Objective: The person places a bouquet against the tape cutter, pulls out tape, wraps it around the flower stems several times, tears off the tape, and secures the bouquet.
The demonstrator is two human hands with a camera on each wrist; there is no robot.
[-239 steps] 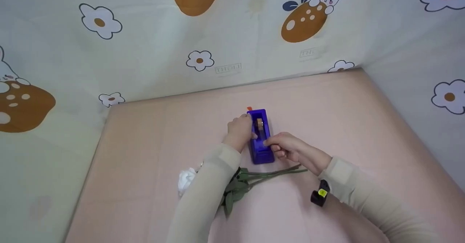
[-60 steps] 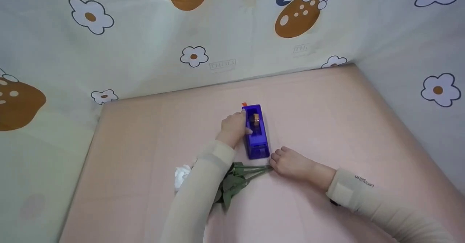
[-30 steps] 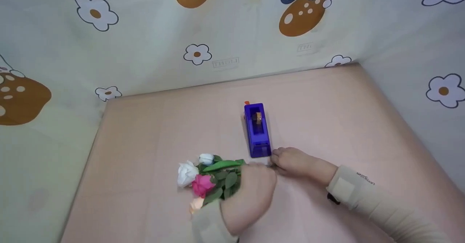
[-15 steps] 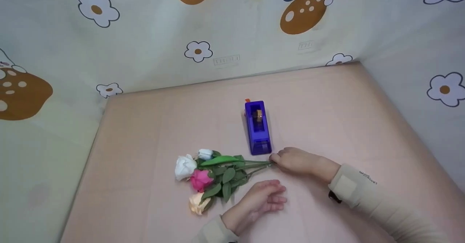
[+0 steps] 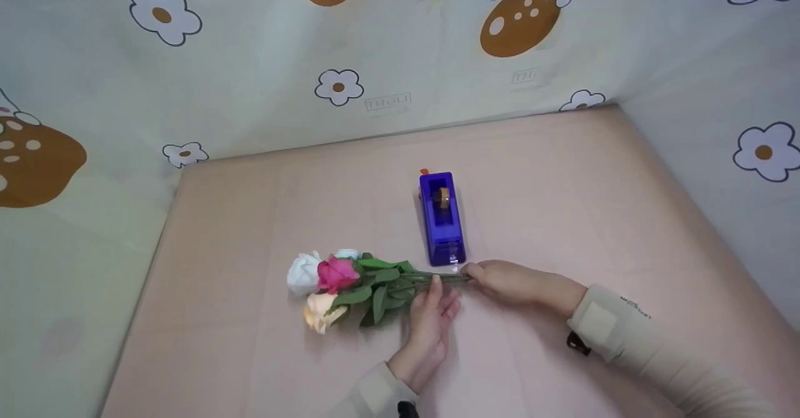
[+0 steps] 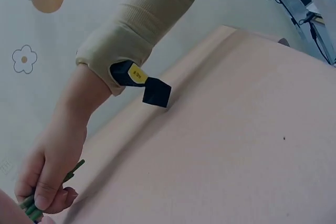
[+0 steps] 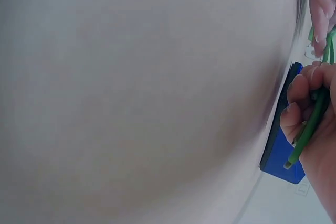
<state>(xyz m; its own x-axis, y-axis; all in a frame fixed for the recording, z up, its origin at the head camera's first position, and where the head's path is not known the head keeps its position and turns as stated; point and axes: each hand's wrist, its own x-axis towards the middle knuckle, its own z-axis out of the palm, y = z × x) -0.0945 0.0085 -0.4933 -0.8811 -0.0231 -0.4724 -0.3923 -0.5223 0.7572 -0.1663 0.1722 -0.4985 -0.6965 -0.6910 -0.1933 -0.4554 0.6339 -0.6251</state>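
Bunch of flowers [image 5: 350, 280]: lies flat on the pink table [image 5: 250, 230], in front of the person and a little to the left — long axis running left to right across the head view.
Heads: point to the person's left; a white, a pink and a peach bloom are bunched together at that end, with green leaves just behind them.
Stems [image 5: 447, 276]: point to the person's right and meet in a tight bundle at the near end of the tape dispenser.
Right hand [image 5: 509, 280]: fingers curled round the stem ends, gripping them; the right wrist view shows a green stem [image 7: 310, 124] pinched between thumb and fingers, its cut tip poking out below.
Left hand [image 5: 434, 312]: fingers fairly straight, lying against the stems just behind the leaves — it touches the bundle but holds nothing.
Tape dispenser [image 5: 442, 218]: blue, standing on the table just beyond the stems, its long axis running away from the person, roughly crosswise to the bunch.
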